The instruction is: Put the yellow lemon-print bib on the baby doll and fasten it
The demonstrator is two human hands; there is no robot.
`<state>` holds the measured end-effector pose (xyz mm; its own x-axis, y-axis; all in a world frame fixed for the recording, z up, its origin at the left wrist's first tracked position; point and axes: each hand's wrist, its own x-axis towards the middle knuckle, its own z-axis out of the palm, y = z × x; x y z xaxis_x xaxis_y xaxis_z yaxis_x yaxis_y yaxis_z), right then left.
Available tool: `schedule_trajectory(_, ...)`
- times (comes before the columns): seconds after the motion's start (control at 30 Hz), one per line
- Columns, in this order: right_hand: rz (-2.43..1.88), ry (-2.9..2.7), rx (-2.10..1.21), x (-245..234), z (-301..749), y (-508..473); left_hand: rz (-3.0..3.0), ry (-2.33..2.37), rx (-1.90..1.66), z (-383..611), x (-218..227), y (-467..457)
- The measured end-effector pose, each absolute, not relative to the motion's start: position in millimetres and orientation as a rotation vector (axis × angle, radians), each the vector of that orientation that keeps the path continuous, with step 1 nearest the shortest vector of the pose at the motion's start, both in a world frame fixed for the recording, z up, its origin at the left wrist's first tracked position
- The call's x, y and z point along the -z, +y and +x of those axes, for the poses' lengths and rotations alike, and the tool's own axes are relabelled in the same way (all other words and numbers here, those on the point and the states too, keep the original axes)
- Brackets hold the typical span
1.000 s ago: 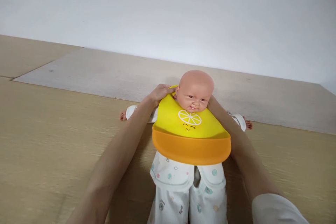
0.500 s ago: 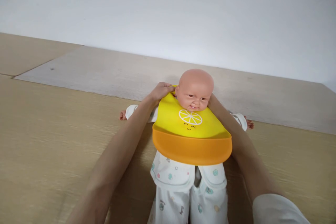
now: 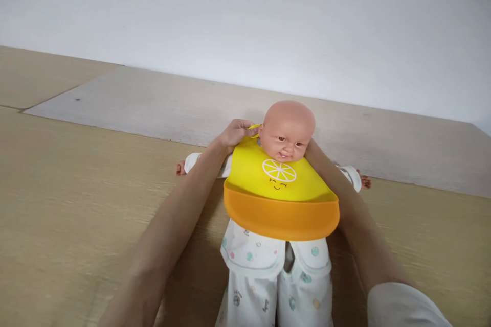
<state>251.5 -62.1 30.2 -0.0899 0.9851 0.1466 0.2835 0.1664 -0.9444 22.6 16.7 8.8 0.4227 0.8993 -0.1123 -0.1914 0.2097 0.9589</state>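
Observation:
A baby doll (image 3: 289,122) in white printed clothes lies on its back with both arms stretched sideways. Over its chest is a yellow bib (image 3: 249,168) with a citrus slice, a smiling face and an orange catch pocket (image 3: 282,217) along the bottom. Beside the doll's neck, at the left of the picture, my left hand (image 3: 235,134) is closed on the bib's yellow neck strap. My right hand (image 3: 311,150) reaches behind the other side of the head. The doll's head hides its fingers, so what they hold does not show.
The doll lies on a wood-coloured surface (image 3: 95,179) with a paler panel (image 3: 153,99) across its far side. Behind that stands a plain white wall (image 3: 245,20). The doll's small hands (image 3: 180,167) stick out past my forearms.
The doll's head has shifted very slightly to the right. The yellow strap shows a little more at my left hand. My right hand stays behind the head.

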Motion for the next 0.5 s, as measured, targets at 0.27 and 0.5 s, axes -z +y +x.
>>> schedule_trajectory(0.27, -1.257, -1.552, -1.013, -19, 252, -39, 1.083, 0.668, -0.918, 17, 4, 17)
schedule_trajectory(0.5, -1.26, -1.586, -0.948, -16, 258, -52, 1.102, 0.536, -0.963, 19, 12, 19)
